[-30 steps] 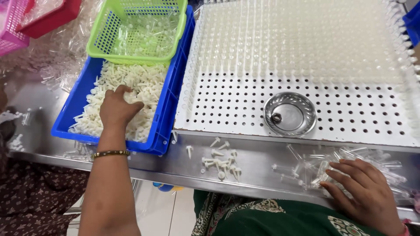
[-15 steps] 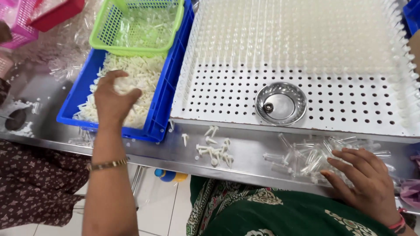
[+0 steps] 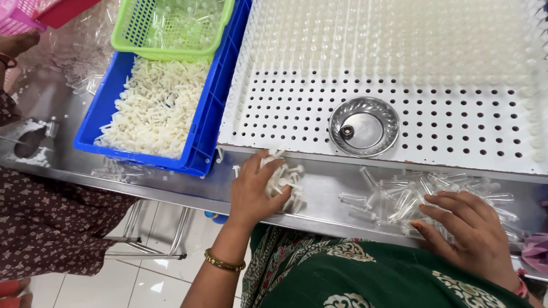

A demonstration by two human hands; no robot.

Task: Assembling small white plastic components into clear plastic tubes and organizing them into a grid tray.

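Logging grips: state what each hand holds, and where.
Left hand lies over white plastic pieces, fingers curled round them; right hand rests on clear tubes. Exact grip cannot be told.

Bright, even light, soft shadows, glare whitening the upper right, mild edge blur.

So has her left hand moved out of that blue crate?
Yes. The left hand has left the blue crate and moved right, onto the small white parts on the steel table.
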